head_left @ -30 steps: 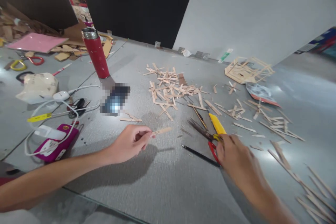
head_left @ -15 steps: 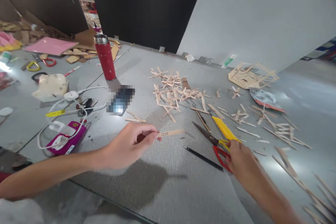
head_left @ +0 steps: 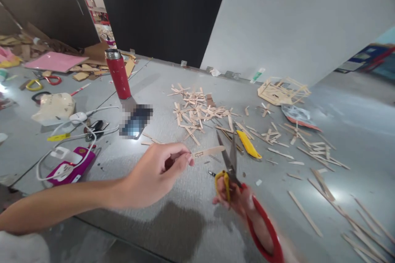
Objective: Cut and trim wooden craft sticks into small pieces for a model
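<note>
Between the thumb and fingers of my left hand is a flat wooden stick with a dark outline drawn near the held end. It points right, and its far tip appears at the scissors' left blade. My right hand is closed on the scissors, which have one yellow and one red handle; their blades point up and stand apart. Beneath that hand, the black pen shows only its tip. A yellow cutter lies just right of the blades.
Loose sticks lie piled beyond my hands, with more scattered right. A wooden frame stands at the back right. A red bottle, dark phone, white cable and purple power strip are on the left of the table.
My right hand has lifted the scissors off the table and brought them left to the stick, with the blades now spread. My left hand still holds the stick. The view has shifted slightly.
</note>
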### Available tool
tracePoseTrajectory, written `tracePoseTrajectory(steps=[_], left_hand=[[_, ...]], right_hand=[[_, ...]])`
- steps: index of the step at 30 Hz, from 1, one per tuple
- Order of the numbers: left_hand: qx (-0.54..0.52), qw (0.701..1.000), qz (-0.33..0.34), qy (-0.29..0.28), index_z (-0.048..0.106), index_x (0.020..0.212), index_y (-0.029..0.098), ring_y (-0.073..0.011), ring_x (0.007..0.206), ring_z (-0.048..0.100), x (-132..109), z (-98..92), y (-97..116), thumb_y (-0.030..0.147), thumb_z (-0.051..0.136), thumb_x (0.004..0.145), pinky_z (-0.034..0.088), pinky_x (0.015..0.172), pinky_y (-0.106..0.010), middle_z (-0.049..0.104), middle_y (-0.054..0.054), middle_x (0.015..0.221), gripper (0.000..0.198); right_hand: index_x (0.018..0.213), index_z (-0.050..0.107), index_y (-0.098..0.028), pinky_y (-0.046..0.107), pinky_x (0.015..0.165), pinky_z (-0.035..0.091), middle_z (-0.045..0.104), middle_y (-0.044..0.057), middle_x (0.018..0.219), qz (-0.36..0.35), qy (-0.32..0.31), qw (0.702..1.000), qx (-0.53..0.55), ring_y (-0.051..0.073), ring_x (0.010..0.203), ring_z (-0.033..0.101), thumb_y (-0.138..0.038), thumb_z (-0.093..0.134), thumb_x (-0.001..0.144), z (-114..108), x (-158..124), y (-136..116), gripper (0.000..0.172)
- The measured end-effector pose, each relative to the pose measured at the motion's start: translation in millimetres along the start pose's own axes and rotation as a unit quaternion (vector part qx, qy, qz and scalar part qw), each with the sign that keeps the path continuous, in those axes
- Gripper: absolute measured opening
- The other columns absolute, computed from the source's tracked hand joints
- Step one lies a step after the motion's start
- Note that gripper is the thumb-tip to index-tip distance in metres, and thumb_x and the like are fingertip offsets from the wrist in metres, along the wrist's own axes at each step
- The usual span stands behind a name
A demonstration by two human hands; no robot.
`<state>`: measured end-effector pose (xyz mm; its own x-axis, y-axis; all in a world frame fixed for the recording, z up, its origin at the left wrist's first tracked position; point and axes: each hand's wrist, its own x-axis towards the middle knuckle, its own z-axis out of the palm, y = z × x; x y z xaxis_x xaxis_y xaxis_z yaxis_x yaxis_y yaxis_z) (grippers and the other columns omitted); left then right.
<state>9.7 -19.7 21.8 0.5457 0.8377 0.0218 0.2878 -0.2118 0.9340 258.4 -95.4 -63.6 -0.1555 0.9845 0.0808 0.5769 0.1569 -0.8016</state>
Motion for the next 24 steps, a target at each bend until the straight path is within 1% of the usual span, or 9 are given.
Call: tracePoseTrajectory(steps=[2, 3, 5, 7, 10, 15, 19, 21, 24], left_hand=[[0.03, 0.999, 0.015, 0.022, 0.061, 0.082, 0.017, -0.0079, 0.05, 0.03, 0, 3.5, -3, 0.037, 0.042, 0.104, 0.024, 0.046, -0.021, 0.035, 0.008, 0.058, 0.036], [0.048, 0.998, 0.024, 0.039, 0.057, 0.078, 0.017, -0.0077, 0.05, 0.029, 0, 5.0, -5, 0.036, 0.042, 0.104, 0.024, 0.047, -0.021, 0.034, 0.008, 0.057, 0.036], [0.08, 0.994, 0.037, 0.07, 0.05, 0.072, 0.018, -0.0075, 0.05, 0.029, -1, 7.5, -8, 0.034, 0.041, 0.104, 0.024, 0.048, -0.021, 0.032, 0.008, 0.056, 0.037], [0.091, 0.992, 0.041, 0.076, 0.048, 0.071, 0.018, -0.0075, 0.05, 0.028, -2, 9.1, -10, 0.033, 0.04, 0.104, 0.024, 0.048, -0.021, 0.031, 0.008, 0.055, 0.037], [0.066, 0.997, 0.038, 0.027, 0.05, 0.072, 0.018, -0.007, 0.049, 0.029, -4, 10.5, -12, 0.029, 0.041, 0.102, 0.025, 0.047, -0.02, 0.034, 0.008, 0.056, 0.034], [0.017, 0.998, 0.03, -0.047, 0.058, 0.074, 0.016, -0.0051, 0.047, 0.03, -9, 10.0, -11, 0.023, 0.048, 0.101, 0.026, 0.046, -0.017, 0.036, 0.009, 0.054, 0.029], [0.014, 0.995, 0.042, -0.089, 0.061, 0.076, 0.016, -0.0052, 0.048, 0.031, -10, 7.9, -10, 0.021, 0.047, 0.103, 0.026, 0.047, -0.017, 0.04, 0.008, 0.055, 0.03], [0.019, 0.994, 0.048, -0.096, 0.061, 0.075, 0.016, -0.0054, 0.049, 0.03, -10, 7.7, -9, 0.02, 0.047, 0.102, 0.027, 0.048, -0.017, 0.039, 0.008, 0.056, 0.031], [0.016, 0.993, 0.048, -0.103, 0.062, 0.075, 0.015, -0.0054, 0.05, 0.03, -10, 8.2, -9, 0.018, 0.046, 0.102, 0.029, 0.05, -0.017, 0.04, 0.008, 0.057, 0.031]], right_hand=[[0.093, 0.055, -0.023, 0.038, 0.058, 0.058, 0.054, 0.002, 0.068, 0.025, 0.007, 0.99, 0.14, 0.017, 0.048, 0.052, -0.083, 0.006, 0.092, 15, -5, -12, 0.077], [0.099, 0.057, -0.023, 0.039, 0.062, 0.059, 0.057, 0.004, 0.072, 0.041, -0.004, 0.985, 0.169, 0.019, 0.054, 0.056, -0.086, 0.012, 0.089, 21, -8, -17, 0.079], [0.106, 0.059, -0.024, 0.039, 0.066, 0.058, 0.061, 0.008, 0.08, 0.048, -0.024, 0.981, 0.185, 0.023, 0.067, 0.061, -0.089, 0.022, 0.087, 29, -13, -26, 0.077], [0.106, 0.061, -0.025, 0.037, 0.065, 0.056, 0.062, 0.009, 0.084, 0.042, -0.035, 0.981, 0.186, 0.024, 0.072, 0.06, -0.09, 0.025, 0.086, 33, -18, -32, 0.076], [0.107, 0.063, -0.022, 0.036, 0.066, 0.053, 0.06, 0.008, 0.084, 0.035, -0.046, 0.978, 0.202, 0.022, 0.071, 0.057, -0.088, 0.032, 0.087, 33, -23, -37, 0.075], [0.125, 0.063, -0.02, 0.039, 0.077, 0.049, 0.064, 0.01, 0.094, 0.031, -0.05, 0.973, 0.225, 0.025, 0.082, 0.06, -0.079, 0.049, 0.089, 36, -28, -26, 0.071], [0.124, 0.065, -0.021, 0.037, 0.067, 0.047, 0.064, 0.007, 0.082, -0.009, -0.052, 0.97, 0.236, 0.023, 0.07, 0.057, -0.084, 0.05, 0.083, 43, -32, -14, 0.077], [0.126, 0.064, -0.022, 0.04, 0.073, 0.049, 0.065, 0.008, 0.085, -0.005, -0.038, 0.972, 0.232, 0.024, 0.074, 0.059, -0.081, 0.05, 0.086, 44, -35, -17, 0.072], [0.132, 0.061, -0.023, 0.047, 0.089, 0.048, 0.064, 0.011, 0.101, 0.038, -0.022, 0.977, 0.209, 0.029, 0.092, 0.06, -0.07, 0.049, 0.094, 40, -39, -32, 0.062]])
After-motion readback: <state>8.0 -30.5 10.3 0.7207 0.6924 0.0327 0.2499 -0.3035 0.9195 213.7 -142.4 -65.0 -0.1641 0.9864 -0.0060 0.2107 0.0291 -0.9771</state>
